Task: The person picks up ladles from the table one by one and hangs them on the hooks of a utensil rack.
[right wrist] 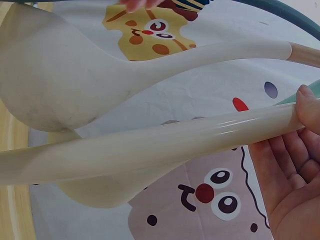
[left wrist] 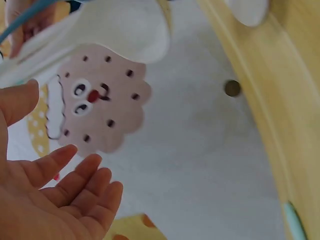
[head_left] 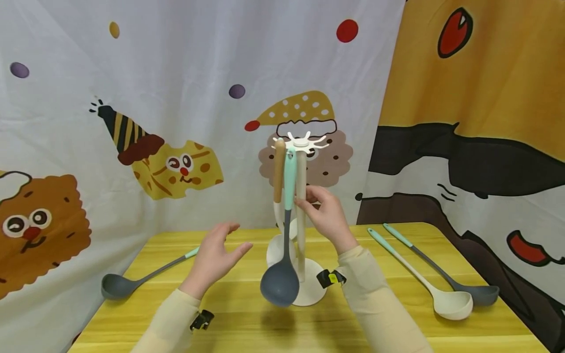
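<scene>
A white utensil stand (head_left: pixel 301 235) with a ring of hooks on top stands on the table, its pole upright in the head view. My right hand (head_left: pixel 326 213) grips this pole about halfway up, thumb on one side in the right wrist view. From the hooks hangs a grey ladle (head_left: pixel 280 282) with a mint handle. Beside it hangs a white ladle (right wrist: pixel 50 70) with a wooden handle. Another white utensil (right wrist: pixel 107 187) hangs behind the pole, partly hidden. To the left of the stand my left hand (head_left: pixel 214 257) is in the air, fingers spread and holding nothing.
On the table's (head_left: pixel 229 314) left lies a grey ladle (head_left: pixel 119 287) with a mint handle, partly behind my left hand. To the right lie a white ladle (head_left: pixel 452 303) and another grey ladle (head_left: pixel 484 294), both mint-handled. A patterned curtain (head_left: pixel 198 59) hangs behind the table.
</scene>
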Demonstrator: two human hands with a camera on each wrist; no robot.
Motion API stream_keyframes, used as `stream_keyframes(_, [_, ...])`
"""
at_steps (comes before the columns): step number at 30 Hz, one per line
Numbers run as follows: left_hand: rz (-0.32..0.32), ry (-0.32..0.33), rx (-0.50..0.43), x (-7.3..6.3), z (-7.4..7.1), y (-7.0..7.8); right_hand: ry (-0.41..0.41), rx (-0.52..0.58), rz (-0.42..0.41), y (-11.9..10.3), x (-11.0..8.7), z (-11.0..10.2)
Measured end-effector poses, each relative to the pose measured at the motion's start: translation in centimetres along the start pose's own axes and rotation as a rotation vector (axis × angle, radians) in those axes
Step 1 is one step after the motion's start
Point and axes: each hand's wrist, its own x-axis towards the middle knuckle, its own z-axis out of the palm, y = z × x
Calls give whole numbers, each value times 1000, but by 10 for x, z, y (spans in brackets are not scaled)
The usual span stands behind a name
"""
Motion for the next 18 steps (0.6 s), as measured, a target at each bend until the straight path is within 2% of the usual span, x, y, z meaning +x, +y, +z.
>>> stream_keyframes(4, [-40,-27,45,-6,-2,-16,13,15,-14,0,0,1])
stream_keyframes(11, [-92,-36,89,-14,-4,-39,60,-9,-48,-1,-3,3])
stream_keyframes(18, [-139,-45,112,-21,-8,-58,140,-22,-67,1,-4,8])
